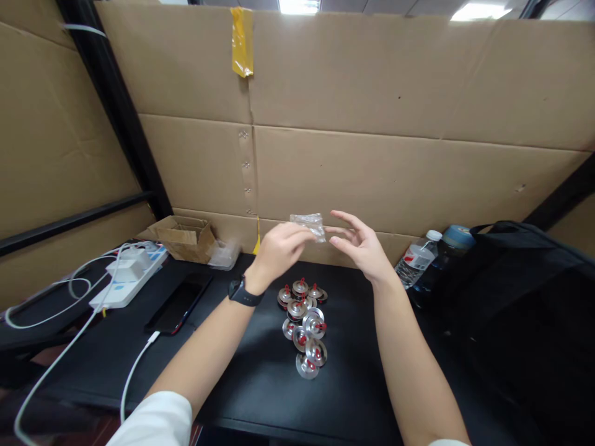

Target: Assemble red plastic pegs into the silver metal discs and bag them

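My left hand (284, 248), with a dark watch (244, 291) on its wrist, is closed on a small clear plastic bag (310, 224) held above the table. What the bag contains, if anything, I cannot make out. My right hand (360, 244) is just to the right of the bag, fingers spread apart and holding nothing. Below and between my forearms lies a cluster of small metal finger cymbals (307, 328) with red loops, several of them overlapping on the black table (260, 384).
A phone (179, 303), a white power strip (130, 275) with cables, an open cardboard box (186, 236) and a clear plastic container (225, 254) are on the left. To the right stand a water bottle (417, 259), a blue-lidded bottle (458, 237) and a black backpack (530, 328). Cardboard walls (372, 173) enclose the table.
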The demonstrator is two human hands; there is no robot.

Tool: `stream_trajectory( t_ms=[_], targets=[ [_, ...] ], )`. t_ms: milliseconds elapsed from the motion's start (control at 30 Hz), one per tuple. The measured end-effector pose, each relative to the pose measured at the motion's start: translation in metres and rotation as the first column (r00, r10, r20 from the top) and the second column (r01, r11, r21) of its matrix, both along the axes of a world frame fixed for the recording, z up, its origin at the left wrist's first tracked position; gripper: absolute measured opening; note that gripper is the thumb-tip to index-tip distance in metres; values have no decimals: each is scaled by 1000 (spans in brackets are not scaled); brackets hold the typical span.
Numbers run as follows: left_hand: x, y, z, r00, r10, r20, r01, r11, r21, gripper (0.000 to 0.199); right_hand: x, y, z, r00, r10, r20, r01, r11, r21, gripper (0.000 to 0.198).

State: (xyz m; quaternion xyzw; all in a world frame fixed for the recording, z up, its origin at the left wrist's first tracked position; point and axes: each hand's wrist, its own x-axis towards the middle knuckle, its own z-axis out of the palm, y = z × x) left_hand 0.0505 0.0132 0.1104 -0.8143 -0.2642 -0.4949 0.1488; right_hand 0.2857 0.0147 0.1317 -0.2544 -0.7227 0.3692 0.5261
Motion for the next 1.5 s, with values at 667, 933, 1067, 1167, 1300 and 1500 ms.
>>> stream_trajectory(
  t_ms=[667,933,1067,1167,1300,1500],
  targets=[
    [-169,93,-106,516,784,-346,-649,94,-755,41,4,-8,2,950,20,313,-23,1000,4,43],
    [-176,100,-101,629,716,-302,-589,186,-786,57,-46,13,-56,754,162,636,-194,981,-20,35],
    [-161,91,-78,663,719,-210,-595,335,-731,48,-77,28,-106,593,73,802,-239,967,88,42],
    [-141,83,-58,766,627,-141,-534,500,-682,36,-86,30,-122,564,80,822,-221,974,57,32],
    [-115,70,-37,919,358,-163,-356,582,-731,27,-79,29,-111,690,113,715,-177,984,15,28],
    [-68,38,-15,950,-305,-63,105,506,-856,23,-52,32,-67,972,21,233,-1,996,-86,16]
  ],
)
